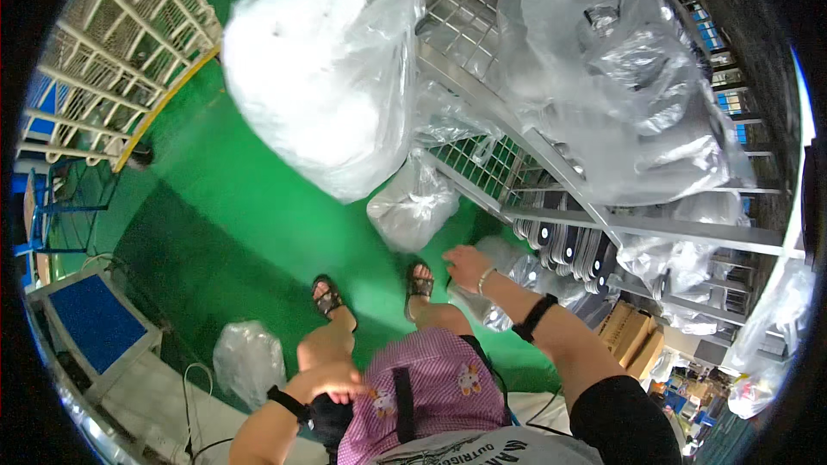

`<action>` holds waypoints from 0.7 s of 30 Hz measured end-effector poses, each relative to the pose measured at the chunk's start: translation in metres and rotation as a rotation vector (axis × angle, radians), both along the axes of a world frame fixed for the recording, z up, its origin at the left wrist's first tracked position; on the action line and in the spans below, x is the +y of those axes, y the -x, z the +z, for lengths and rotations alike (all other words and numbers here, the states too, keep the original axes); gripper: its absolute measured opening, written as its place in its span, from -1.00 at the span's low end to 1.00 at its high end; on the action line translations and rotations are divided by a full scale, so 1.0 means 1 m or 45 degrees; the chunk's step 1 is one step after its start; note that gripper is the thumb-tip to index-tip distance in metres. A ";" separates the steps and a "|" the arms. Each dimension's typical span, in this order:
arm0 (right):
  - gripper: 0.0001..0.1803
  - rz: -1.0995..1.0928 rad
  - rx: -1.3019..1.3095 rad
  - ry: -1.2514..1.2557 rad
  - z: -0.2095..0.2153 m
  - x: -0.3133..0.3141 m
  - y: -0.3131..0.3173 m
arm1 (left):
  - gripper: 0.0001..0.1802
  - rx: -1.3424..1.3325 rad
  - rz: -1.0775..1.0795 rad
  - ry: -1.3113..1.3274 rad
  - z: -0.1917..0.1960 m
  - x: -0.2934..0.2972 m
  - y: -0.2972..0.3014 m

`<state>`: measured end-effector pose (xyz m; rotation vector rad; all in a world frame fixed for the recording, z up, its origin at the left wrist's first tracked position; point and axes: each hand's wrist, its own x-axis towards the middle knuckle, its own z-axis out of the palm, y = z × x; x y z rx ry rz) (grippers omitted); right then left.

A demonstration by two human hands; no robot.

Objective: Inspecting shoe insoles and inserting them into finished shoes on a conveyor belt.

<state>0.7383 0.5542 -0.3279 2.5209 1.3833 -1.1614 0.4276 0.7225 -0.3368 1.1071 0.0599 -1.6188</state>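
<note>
My right hand (468,268) reaches forward above the floor, fingers loosely bent and apart, with nothing visible in it. A silvery bracelet is on its wrist. Just beyond it, a small knotted clear plastic bag (415,207) with pale contents hangs or stands by the rack. More clear plastic bags (491,301) lie beside and below this hand. My left hand (334,381) is low at my waist, fingers loosely spread against the edge of my purple checked apron (431,383). It holds nothing I can see.
A metal rack (551,164) on the right carries large plastic bags (620,77) and dark stacked parts (564,241). A big white-filled bag (319,77) hangs ahead. A cream wire cage (129,52) stands far left, a plastic bag (248,362) near left, and cardboard boxes (627,331) at right.
</note>
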 end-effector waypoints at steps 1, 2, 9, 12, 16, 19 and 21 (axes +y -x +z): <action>-0.59 -0.061 -0.060 0.121 -0.014 0.015 -0.012 | -0.50 -0.057 0.280 -0.248 -0.032 0.011 -0.011; -0.59 -0.077 -0.073 0.125 -0.032 0.020 -0.026 | -0.50 -0.121 0.555 -0.491 -0.061 0.020 -0.028; -0.38 0.082 -0.303 -0.112 -0.150 0.056 -0.082 | -0.15 -0.651 1.320 -0.992 -0.198 0.047 -0.184; -0.46 0.320 -0.328 -0.176 -0.183 0.054 -0.091 | -0.07 -0.499 1.347 -0.921 -0.233 0.047 -0.227; -0.68 0.373 -0.121 -0.365 -0.198 0.039 -0.111 | 0.00 -0.327 1.602 -0.530 -0.240 0.050 -0.258; -0.71 0.236 0.078 -0.303 -0.213 0.001 -0.103 | -0.07 -0.500 1.612 -0.441 -0.234 0.049 -0.267; -0.74 0.225 0.033 -0.196 -0.175 -0.007 -0.082 | -0.19 -0.959 1.198 -0.575 -0.222 0.042 -0.280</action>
